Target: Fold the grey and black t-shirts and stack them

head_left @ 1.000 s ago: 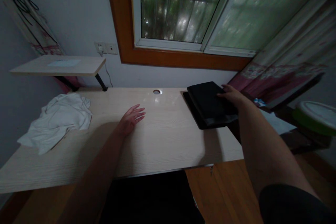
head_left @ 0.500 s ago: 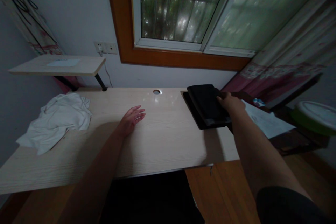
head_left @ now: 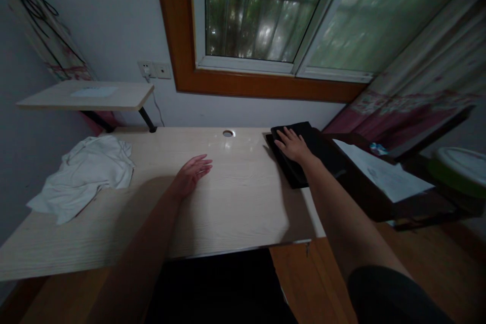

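Observation:
My right hand (head_left: 293, 146) lies flat with fingers spread on a black folder-like case (head_left: 322, 154) at the right end of the desk. Beneath that case is another flat black item (head_left: 296, 180), whose left and front edges show; I cannot make out its kind. My left hand (head_left: 191, 176) is over the middle of the pale wooden desk (head_left: 235, 202), fingers loosely stretched out and holding nothing. Whether it touches the desktop is hard to tell.
A crumpled white cloth (head_left: 91, 172) lies on the desk's left side, below a small raised shelf (head_left: 129, 98). To the right stands a dark piece of furniture with a paper sheet (head_left: 383, 172) and a green tub (head_left: 451, 174) on it. A window (head_left: 266, 20) is behind.
My right hand has let go of the black case's right edge and moved left, flattening onto its top. The case's right part now lies spread to the right. My left hand stays put.

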`<state>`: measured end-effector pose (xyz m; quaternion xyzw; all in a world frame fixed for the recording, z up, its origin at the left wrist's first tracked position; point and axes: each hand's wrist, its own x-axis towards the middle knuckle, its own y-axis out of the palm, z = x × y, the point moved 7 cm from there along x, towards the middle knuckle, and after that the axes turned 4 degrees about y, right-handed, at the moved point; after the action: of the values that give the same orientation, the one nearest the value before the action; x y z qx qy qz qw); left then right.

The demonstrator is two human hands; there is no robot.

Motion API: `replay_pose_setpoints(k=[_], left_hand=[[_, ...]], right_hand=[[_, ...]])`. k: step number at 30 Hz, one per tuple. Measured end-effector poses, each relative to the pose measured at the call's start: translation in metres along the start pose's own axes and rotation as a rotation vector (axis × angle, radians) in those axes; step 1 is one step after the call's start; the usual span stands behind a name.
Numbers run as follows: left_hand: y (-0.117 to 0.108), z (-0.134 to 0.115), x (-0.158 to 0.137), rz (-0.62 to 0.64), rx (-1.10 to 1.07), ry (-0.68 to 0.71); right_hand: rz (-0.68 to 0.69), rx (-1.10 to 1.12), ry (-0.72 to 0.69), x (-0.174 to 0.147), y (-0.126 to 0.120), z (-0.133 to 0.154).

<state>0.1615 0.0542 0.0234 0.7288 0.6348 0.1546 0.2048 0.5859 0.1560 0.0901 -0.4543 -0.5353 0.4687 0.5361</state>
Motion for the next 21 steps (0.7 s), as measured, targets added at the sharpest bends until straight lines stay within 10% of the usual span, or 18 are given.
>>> replay_pose_setpoints(k=[21], left_hand=[[0.004, -0.002, -0.002, 0.031, 0.007, 0.009]], right_hand=[[-0.133, 0.031, 0.397, -0.085, -0.020, -0.092]])
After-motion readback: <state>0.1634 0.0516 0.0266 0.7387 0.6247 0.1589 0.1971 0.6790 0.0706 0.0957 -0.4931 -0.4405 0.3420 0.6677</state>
